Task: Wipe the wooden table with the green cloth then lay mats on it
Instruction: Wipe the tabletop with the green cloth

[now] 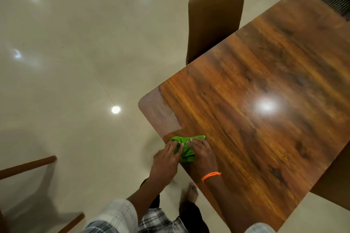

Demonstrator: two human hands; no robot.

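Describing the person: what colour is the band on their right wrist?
Orange wrist band, seen clearest in the head view.

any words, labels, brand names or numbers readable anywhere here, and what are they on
None: no text can be read in this view.
The green cloth, the wooden table, the brown chair and the orange wristband show no print.
The slatted object at the far corner is too blurred to tell.
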